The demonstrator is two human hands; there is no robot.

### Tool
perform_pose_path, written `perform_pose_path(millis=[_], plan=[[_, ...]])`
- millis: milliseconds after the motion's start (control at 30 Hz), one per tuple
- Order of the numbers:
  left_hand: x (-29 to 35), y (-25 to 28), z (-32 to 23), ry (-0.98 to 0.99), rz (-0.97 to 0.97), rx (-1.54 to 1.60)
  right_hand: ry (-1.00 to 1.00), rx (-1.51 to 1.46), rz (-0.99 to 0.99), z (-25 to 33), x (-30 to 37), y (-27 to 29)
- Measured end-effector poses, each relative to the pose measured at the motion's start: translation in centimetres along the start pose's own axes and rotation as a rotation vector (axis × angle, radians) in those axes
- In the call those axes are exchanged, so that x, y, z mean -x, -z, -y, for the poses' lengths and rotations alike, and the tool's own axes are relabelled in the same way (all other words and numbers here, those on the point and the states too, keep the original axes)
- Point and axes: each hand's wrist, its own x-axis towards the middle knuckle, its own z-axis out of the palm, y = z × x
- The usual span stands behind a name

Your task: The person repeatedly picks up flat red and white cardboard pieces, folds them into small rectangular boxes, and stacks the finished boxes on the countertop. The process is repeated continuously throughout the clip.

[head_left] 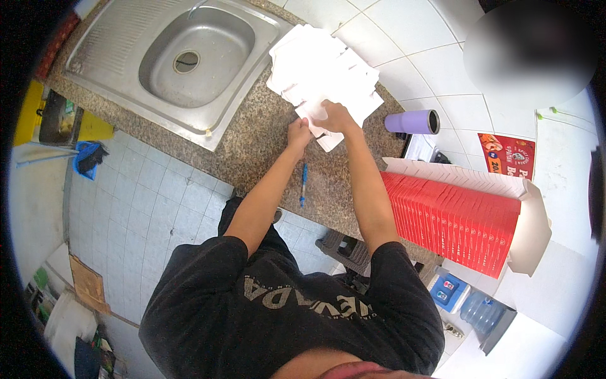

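A pile of white flat card or paper pieces point(325, 63) is spread on the granite counter right of the sink, its surface washed out by glare. At its near end, my left hand point(299, 135) is closed on the left edge of a white card piece point(329, 142). My right hand point(338, 119) is on the same piece from the right, its fingers bent around it with the index finger toward the pile. The hidden fingertips make the exact grip hard to see. Below my left hand, a blue pen point(304, 185) lies on the counter.
A steel sink point(259, 66) is set into the counter point(249, 136) at the left. A lilac tumbler point(411, 122) lies at the right near the tiled wall. An open carton point(535, 227) holds a row of red boxes point(451, 221) beside my right forearm. A water dispenser bottle point(483, 314) stands lower right.
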Motion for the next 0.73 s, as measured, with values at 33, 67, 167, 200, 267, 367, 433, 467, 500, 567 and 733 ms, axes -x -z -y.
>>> perform_pose_path(millis=[33,67,167,200,267,367,433,467,500,567,733], plan=[[0.0,0.1,0.0,0.002,0.005,-0.015,0.038,-0.054,-0.008,-0.5,0.0,0.0],[0.0,0.0,0.1,0.005,0.012,-0.032,0.075,-0.108,-0.017,-1.1,0.2,0.1],[1.0,-0.4,-0.4,0.001,0.042,-0.078,0.040,-0.049,-0.186,-3.2,1.4,1.0],[0.7,-0.3,-0.7,-0.007,0.055,-0.067,-0.041,-0.074,-0.320,-3.4,2.2,2.3],[0.2,0.7,-0.6,-0.016,0.067,-0.041,-0.137,-0.034,-0.518,-1.5,5.2,6.5],[3.1,1.3,-1.5,-0.465,-0.273,-0.461,-0.111,0.004,-0.685,4.5,13.6,13.3],[13.3,0.9,-6.2,-0.993,-0.245,-0.504,-0.118,0.015,-0.627,6.9,19.6,13.3],[18.8,1.9,-8.7,-1.288,-0.134,-0.716,-0.051,0.031,-0.555,7.9,22.2,12.0],[23.9,2.7,-10.2,-1.544,-0.057,-0.812,0.007,0.052,-0.477,9.2,24.8,10.5],[30.2,5.1,-9.8,-1.720,0.408,-0.847,0.214,0.062,-0.292,13.1,29.0,6.9],[38.7,9.9,-8.0,-0.495,0.720,-1.569,0.401,-0.164,0.285,19.0,35.4,-3.9]])
